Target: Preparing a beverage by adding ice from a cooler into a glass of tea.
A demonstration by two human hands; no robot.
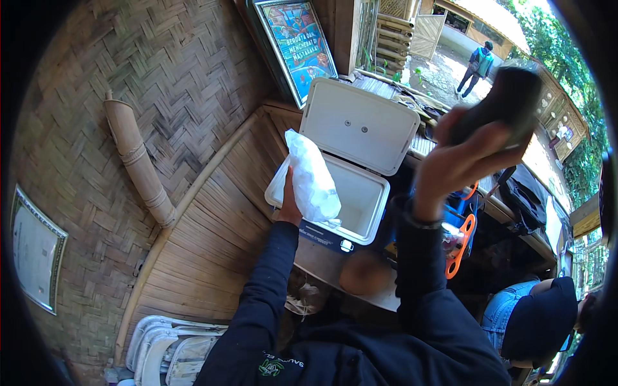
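Observation:
My left hand (289, 201) is closed around the side of a clear plastic bag of ice (311, 177), white and lumpy. The bag is held upright over the left part of a cooler box (382, 209) with a white inside and a blue body. Hinged at the back, the cooler's white lid (386, 138) stands open. Raised at the right, my right hand (444, 168) has its fingers wrapped round a dark, thick, blunt-ended object (505, 96). Motion blurs that object, and its kind cannot be made out.
Below the cooler there is a blurred brown round thing (365, 273). An orange-handled blue item (460, 244) sits right of it. A framed poster (297, 48) leans behind. Folded white chairs (170, 350) are at lower left. One person (477, 67) is outside; another (537, 318) is close at right.

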